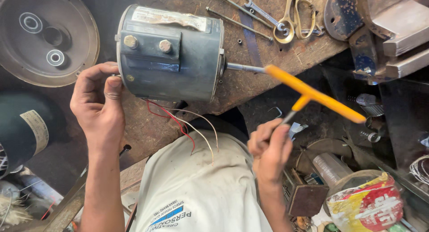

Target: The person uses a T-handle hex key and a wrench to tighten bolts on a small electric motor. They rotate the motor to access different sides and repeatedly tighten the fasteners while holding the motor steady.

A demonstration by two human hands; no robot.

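On the desk: grey motor (172,53) lies on its side near the edge, shaft (243,68) pointing right.
Left hand (98,104): fingers curl against the motor's left end.
Right hand (270,147): fingers closed on an orange T-handle tool (313,95), blurred.
Doing it well: I judge the left hand should brace firmly and keep the tool clear of the loose wires (196,129).
Motor's look: dusty, two bolt heads, torn label.
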